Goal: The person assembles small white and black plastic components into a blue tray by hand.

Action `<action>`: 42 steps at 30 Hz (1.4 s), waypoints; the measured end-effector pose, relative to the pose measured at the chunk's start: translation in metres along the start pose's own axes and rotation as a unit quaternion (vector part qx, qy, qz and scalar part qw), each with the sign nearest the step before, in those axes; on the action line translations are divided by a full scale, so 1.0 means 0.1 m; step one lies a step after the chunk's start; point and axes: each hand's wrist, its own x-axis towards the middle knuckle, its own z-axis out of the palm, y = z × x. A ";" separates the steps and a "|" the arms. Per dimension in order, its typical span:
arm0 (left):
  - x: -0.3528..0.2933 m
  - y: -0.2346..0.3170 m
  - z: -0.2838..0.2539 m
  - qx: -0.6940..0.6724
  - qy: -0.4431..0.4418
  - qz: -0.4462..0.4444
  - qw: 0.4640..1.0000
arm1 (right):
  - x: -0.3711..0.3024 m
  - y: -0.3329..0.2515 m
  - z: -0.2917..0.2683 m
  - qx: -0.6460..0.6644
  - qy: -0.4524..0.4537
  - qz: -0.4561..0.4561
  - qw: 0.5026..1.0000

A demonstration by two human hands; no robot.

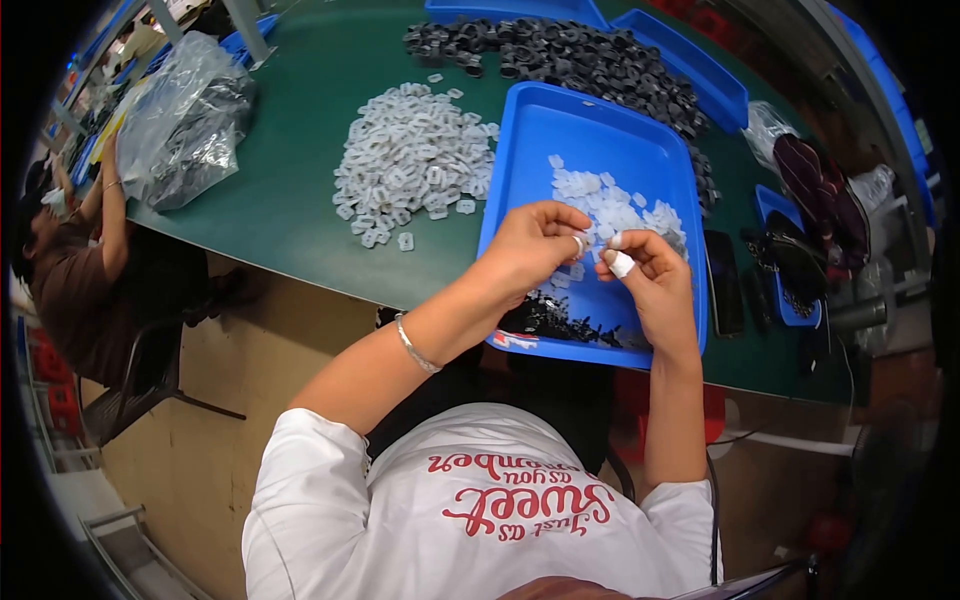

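Over a blue tray (530,130) my two hands are close together, fingertips pinched. My left hand (535,240) has a ring on one finger and a bracelet at the wrist; what its fingertips hold is too small to make out. White tape wraps fingers of my right hand (655,285), which is also closed in a pinch, its contents hidden. Beneath and beyond the hands lie small translucent white plastic pieces (605,200) in the tray. Small black parts (560,322) are heaped at the tray's near side.
Left of the tray is a pile of white plastic parts (415,160) on the green table (290,130). Black ring-like parts (590,60) are heaped behind it. A phone (724,283) lies to the right. At far left, a person (80,260) sits by a clear bag (190,130).
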 end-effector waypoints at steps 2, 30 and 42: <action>0.02 -0.02 0.01 0.000 -0.007 -0.001 1.000 | -0.02 0.01 -0.01 -0.005 0.003 -0.007 1.000; -0.05 0.01 0.10 -0.008 -0.052 -0.016 0.998 | 0.00 0.10 0.03 -0.104 0.086 -0.031 0.990; -0.03 0.04 0.06 -0.024 -0.046 -0.061 0.997 | -0.01 0.06 -0.01 -0.036 0.064 0.018 0.997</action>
